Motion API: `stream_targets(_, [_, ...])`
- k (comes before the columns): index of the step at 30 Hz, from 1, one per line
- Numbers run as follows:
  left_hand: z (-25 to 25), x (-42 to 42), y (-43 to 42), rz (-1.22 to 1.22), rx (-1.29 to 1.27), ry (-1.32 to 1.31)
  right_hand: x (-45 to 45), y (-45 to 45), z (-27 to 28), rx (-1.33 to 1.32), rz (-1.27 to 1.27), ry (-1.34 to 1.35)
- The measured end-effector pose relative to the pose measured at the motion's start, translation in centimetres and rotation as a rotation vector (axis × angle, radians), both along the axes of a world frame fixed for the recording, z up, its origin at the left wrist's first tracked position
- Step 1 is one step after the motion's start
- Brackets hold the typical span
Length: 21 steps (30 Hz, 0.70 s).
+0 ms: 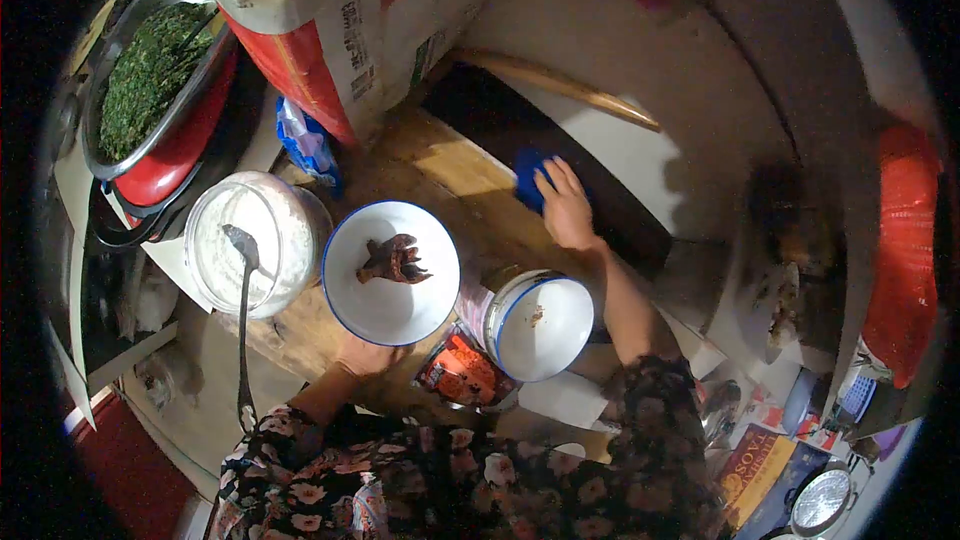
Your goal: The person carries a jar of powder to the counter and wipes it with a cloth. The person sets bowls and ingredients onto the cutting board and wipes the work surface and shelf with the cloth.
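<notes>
A white bowl with a blue rim (350,240) holds dark reddish-brown dried pieces (393,260). My left hand (368,355) grips this bowl from below at its near edge, its fingers mostly hidden under it. Farther right, my right hand (568,208) is stretched forward, its fingers on a small blue item (530,180) beside a dark strip. To the left of the bowl is a wide jar of white powder (215,250), with a long-handled spoon (244,290) resting in it. A second white bowl (560,330), with a few crumbs inside, stands on the right.
A red packet (465,370) lies between the bowls. Behind stand a large red and white sack (350,40) and a blue package (305,140). A metal basin of green herbs (155,75) is at upper left. A wooden stick (560,85) lies at the back.
</notes>
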<state>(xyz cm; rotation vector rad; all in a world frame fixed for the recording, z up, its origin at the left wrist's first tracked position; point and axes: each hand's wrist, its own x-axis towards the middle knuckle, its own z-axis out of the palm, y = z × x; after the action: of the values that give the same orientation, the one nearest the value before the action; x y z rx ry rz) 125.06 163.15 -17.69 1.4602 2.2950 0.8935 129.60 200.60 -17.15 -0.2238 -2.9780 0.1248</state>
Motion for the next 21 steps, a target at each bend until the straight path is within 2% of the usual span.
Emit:
stream_targets(3, [1.3,-0.4,0.4,-0.027,-0.063,-0.056,-5.8,-1.0,-1.6,0.008,0.043,0.057])
stream_targets(5, [3.8,-0.8,0.7,-0.154,-0.391,-0.105,-4.6,-1.3,-1.2,0.0,0.027,0.026])
stream_targets(6, [2.8,-0.7,0.5,-0.157,-0.393,-0.101,-2.6,-1.1,-0.6,-0.014,0.036,0.016])
stream_targets(8, [-0.3,-0.1,-0.1,-0.02,-0.017,0.039,1.5,0.0,0.0,0.0,0.025,-0.04])
stream_targets(9, [-0.4,0.1,-0.4,-0.023,-0.016,0.024,4.4,0.6,0.2,-0.046,-0.007,-0.039])
stream_targets(12, [-0.7,0.0,-0.2,-0.021,-0.056,-0.107,5.5,1.4,-0.2,-0.048,-0.06,-0.063])
stream_targets(14, [-0.7,-0.2,-0.3,0.016,-0.208,-0.524,3.4,1.2,-0.4,-0.022,-0.082,-0.081])
stream_targets(16, [-1.2,0.1,-0.6,0.01,-0.201,-0.473,-1.8,0.0,0.2,0.027,0.03,-0.028])
stream_targets(18, [-0.9,0.1,-0.3,0.001,-0.188,-0.414,-5.2,-0.6,-1.4,-0.003,0.029,0.012])
stream_targets(20, [0.2,-0.1,0.1,-0.019,-0.056,-0.07,-4.7,-0.6,-1.3,-0.022,0.015,0.041])
stream_targets(21, [0.2,0.2,-0.1,-0.034,-0.058,-0.075,-3.0,-0.6,-0.7,-0.021,0.035,0.01])
